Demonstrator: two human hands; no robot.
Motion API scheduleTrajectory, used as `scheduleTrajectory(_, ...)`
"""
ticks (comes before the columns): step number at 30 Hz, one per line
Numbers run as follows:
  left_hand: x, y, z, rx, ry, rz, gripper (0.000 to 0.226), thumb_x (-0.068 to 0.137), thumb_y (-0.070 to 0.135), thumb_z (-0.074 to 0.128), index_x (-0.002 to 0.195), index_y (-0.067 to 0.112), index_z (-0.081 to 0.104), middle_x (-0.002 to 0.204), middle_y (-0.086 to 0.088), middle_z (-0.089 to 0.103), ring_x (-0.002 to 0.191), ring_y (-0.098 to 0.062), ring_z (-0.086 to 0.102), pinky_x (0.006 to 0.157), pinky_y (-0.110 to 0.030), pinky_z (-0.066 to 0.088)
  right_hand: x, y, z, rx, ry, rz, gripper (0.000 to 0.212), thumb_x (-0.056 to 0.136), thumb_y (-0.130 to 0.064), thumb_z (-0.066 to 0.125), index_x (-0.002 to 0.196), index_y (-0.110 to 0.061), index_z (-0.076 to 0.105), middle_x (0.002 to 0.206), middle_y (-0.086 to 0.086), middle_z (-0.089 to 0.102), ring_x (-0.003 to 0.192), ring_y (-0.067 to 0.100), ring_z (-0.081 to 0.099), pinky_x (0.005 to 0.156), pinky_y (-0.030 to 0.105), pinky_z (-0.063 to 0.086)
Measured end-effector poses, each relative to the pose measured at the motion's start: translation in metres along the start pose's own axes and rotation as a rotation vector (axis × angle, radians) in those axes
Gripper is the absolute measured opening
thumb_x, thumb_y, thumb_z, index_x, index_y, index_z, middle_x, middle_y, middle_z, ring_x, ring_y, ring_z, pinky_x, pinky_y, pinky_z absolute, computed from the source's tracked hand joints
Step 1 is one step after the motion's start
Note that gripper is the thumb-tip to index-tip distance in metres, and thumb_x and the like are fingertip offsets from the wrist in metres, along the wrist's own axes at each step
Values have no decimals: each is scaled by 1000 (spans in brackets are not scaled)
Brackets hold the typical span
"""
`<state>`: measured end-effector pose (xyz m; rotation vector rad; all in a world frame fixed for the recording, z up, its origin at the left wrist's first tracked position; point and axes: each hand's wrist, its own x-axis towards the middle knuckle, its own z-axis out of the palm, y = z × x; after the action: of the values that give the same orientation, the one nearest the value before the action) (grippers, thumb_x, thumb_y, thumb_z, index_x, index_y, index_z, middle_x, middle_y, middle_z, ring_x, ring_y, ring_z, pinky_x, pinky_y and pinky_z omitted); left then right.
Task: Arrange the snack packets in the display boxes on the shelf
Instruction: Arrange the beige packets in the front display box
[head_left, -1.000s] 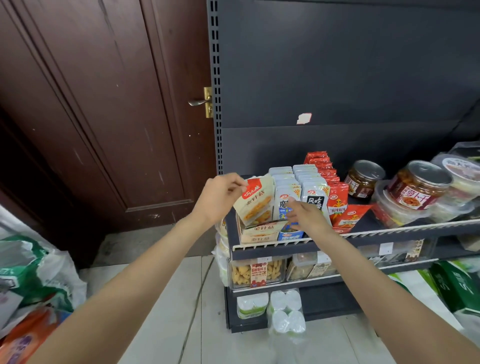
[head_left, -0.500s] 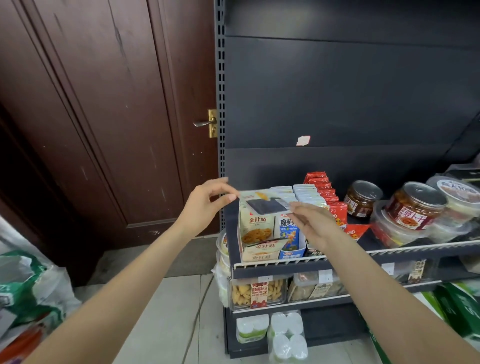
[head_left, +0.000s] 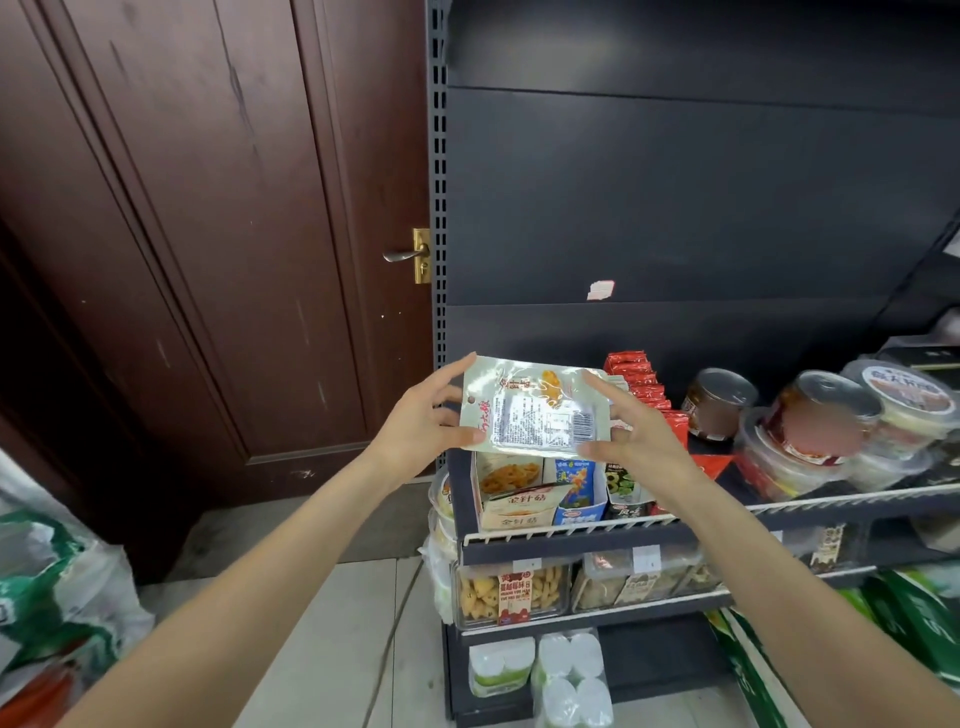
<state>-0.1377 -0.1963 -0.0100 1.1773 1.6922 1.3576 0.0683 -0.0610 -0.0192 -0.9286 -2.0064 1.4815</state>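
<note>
A: Holding it by both ends, is that right?

B: Yes. The left hand (head_left: 415, 431) pinches the packet (head_left: 535, 410) at its left edge, thumb under, fingers over the top corner. The right hand (head_left: 631, 436) takes the right edge the same way, fingertips on its face.

A: How do you think it will handle?

B: Light and floppy, I would judge. It is a glossy film pouch, so likely slippery, and the contents may crush if squeezed hard. The sealed side edges seem the safest places to grip, as both hands do.

A: And where is it now?

B: In the air between the hands, back side with the barcode facing the camera, lying roughly flat. It hangs just above the box (head_left: 519, 506) at the left end of the shelf (head_left: 779, 512), not touching it.

A: What lies behind?

B: More packets (head_left: 631, 376) standing in rows, red ones farthest back, and jars (head_left: 719, 402) well to the right.
</note>
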Motion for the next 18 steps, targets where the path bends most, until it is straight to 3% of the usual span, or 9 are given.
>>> scheduleTrajectory(3,-1,1,0,17,-4,2,88,77,-5,71,146,30,29,105,3,63,80,-8,65,80,-24,56,-2,0,-1,-19,15,-14,79,76,5,71,136,-38,43,143,-10,42,127,15,43,85,18,43)
scheduleTrajectory(5,-3,3,0,6,-4,-6,85,79,-3,69,146,28,27,107,1,62,86,-10,65,77,-23,56,-1,0,-1,9,33,11,75,79,5,68,136,-36,44,134,-6,47,120,14,48,78,17,45)
scheduleTrajectory(7,-3,3,0,-42,7,-20,71,87,-2,59,146,24,29,107,-1,62,94,-13,65,77,-24,57,-1,0,-1,67,52,53,70,81,7,65,135,-33,46,126,0,47,113,12,49,72,18,48)
scheduleTrajectory(9,-3,3,0,-71,31,-1,59,92,-7,45,143,21,34,105,0,65,98,-15,64,83,-27,55,1,2,0,112,55,85,66,82,8,63,132,-33,49,129,5,47,115,16,50,79,22,51)
scheduleTrajectory(13,-1,1,-2,280,206,168,40,89,-3,56,124,15,59,99,6,69,93,-7,62,89,-26,52,4,8,2,211,7,126,58,81,7,64,125,-31,56,132,10,51,120,23,51,90,32,51)
scheduleTrajectory(16,2,-1,-2,438,342,270,22,85,4,64,103,16,71,95,3,63,84,-8,58,80,-25,53,3,11,6,302,-10,144,52,83,4,64,127,-21,55,122,12,57,113,20,57,83,25,51)
scheduleTrajectory(18,2,-2,-1,520,387,316,17,83,9,68,96,19,73,93,7,51,83,-6,50,74,-17,46,3,14,9,313,15,152,42,86,-1,62,125,-14,56,112,11,63,105,18,62,81,22,52)
